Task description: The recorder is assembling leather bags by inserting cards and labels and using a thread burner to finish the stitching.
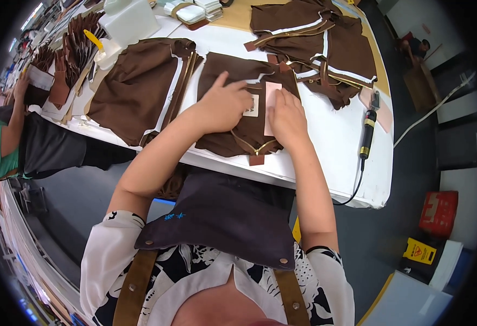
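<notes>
A brown fabric lining piece point(225, 68) with a brass-coloured zipper point(244, 144) lies on the white table in front of me. My left hand point(226, 106) rests on this lining, its fingers apart and their tips beside a small cream label point(252, 106). A pale pink strip point(272, 98) lies upright in the picture, just right of the label. My right hand point(288, 119) lies over the strip's right edge with fingers stretched out flat. The undersides of both hands are hidden.
Another brown zippered piece point(135, 87) lies left, and more are stacked point(325, 49) at the back right. A corded black hand tool point(367, 130) lies near the right edge. White bottle point(128, 22) and brush with yellow handle point(94, 41) stand back left. Another person point(5, 130) works at left.
</notes>
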### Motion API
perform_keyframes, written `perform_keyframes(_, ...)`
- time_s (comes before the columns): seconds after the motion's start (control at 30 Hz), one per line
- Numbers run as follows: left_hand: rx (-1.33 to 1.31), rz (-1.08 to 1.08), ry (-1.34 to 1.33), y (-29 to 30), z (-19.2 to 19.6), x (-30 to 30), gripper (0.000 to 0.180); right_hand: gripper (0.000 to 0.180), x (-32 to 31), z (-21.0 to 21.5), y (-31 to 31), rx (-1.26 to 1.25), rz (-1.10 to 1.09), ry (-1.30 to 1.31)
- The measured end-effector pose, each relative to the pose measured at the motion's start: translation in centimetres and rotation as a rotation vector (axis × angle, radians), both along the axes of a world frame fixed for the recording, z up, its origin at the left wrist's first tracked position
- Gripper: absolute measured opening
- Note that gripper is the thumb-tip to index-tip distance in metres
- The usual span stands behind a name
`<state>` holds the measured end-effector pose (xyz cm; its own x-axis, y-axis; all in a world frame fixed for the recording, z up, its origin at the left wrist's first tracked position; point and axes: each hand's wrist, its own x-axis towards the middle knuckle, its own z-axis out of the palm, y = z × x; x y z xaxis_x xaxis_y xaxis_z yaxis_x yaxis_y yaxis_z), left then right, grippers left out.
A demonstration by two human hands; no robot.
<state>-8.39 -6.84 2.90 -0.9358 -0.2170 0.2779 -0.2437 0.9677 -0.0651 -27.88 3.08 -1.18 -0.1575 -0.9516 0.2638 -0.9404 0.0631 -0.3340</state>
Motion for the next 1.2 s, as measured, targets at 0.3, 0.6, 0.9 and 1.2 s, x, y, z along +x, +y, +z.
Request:
perform_keyframes(0.3, 0.35, 0.305, 0.176, -0.3, -2.6, 1.5, 0.051, 0.065, -1.9, -1.4, 1.5, 0.002, 0.081, 0.152)
perform_keyframes(0.6, 0.506, 0.355, 0.216, 1.6, -2.0, 0.6, 0.101, 0.096, -3.2, 1.5, 2.1, 0.173, 0.272, 0.036)
perform_keyframes(0.9, 0.516, 0.375, 0.092, 0.9, -2.0, -0.6, 0.117, 0.069, -3.2, 0.3, -3.0, 0.065, 0.314, 0.049)
perform_keyframes(1.2, 0.488, 0.415, 0.1, 0.3, -3.4, -0.2, 0.117, 0.051, -3.3, 0.4, -0.1, 0.089, 0.264, 0.204)
